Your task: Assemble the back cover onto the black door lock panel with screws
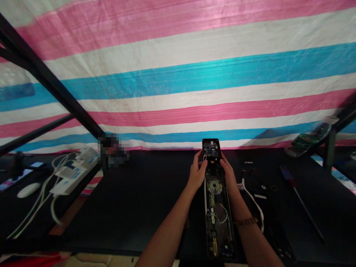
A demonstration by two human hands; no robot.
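Observation:
A long, narrow black device casing (217,226) lies open at the middle of the black table, its inner metal parts and thin wires showing. At its far end sits a blue circuit board (211,149). My left hand (198,172) grips the casing's left edge near the board, the thumb close to a small white wire. On the opposite edge, my right hand (228,173) holds the casing at about the same height, its thumb by the rim. The fingertips beneath the casing are hidden.
Right of the casing lie a white cable (257,205), small loose parts (263,187) and a long screwdriver (306,207). A plastic bottle (310,138) leans at the back right. At left are a power strip (69,181) and a white mouse (29,190).

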